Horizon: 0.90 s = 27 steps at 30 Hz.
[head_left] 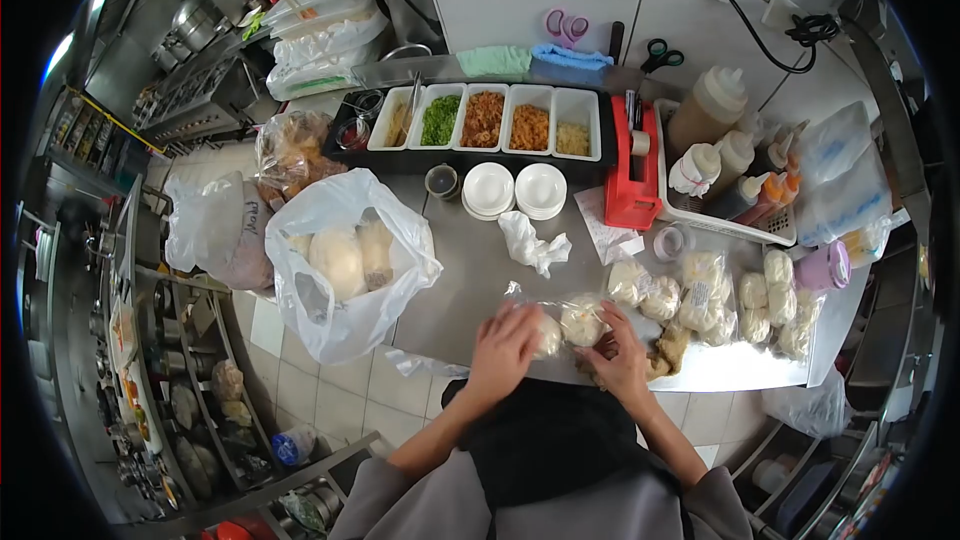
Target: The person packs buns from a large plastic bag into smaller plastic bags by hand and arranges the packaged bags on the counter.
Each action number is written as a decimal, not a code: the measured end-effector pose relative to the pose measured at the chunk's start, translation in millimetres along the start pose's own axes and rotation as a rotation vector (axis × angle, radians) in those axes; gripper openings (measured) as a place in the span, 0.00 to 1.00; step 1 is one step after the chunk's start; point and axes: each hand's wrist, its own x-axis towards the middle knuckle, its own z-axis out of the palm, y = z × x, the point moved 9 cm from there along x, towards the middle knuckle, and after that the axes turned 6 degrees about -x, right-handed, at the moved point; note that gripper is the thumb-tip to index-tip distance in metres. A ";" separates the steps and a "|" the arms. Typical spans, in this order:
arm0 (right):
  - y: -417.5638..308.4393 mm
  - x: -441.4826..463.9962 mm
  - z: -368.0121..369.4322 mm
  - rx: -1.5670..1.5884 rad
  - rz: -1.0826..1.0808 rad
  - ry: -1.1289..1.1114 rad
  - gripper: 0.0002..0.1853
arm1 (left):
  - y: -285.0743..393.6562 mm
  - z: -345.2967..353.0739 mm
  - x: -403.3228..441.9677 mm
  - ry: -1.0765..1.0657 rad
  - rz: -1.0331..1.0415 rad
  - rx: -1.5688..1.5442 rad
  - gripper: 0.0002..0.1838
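Two round whitish pieces in a clear plastic bag (581, 320) lie at the front edge of the metal counter. My left hand (507, 342) rests over the left piece, its fingers bent and blurred around the bag. On the other side, my right hand (618, 352) grips the bag's right end between thumb and fingers. Just beyond the right hand are more clear bags of whitish pieces (704, 290). A piece of brown cloth or paper (668, 352) lies beside the right hand. Crumpled white tissue (533, 243) sits behind the bag.
An open white plastic bag (350, 330) with round pale items stands at left. White bowls (541, 188), a dark rack of food trays (484, 120), a red tape dispenser (632, 168) and a bottle basket (725, 220) are along the back.
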 end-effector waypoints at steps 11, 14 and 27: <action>9.0 4.6 2.3 0.002 0.146 -0.077 0.29 | 5.5 8.6 0.2 -0.157 0.083 -0.204 0.10; 7.4 -4.8 6.8 0.011 0.067 -0.179 0.31 | 5.1 19.4 -15.9 -0.293 0.121 -0.285 0.11; 0.8 -10.8 5.8 0.022 0.107 -0.178 0.30 | -30.0 38.9 50.2 -0.320 -0.165 -0.402 0.11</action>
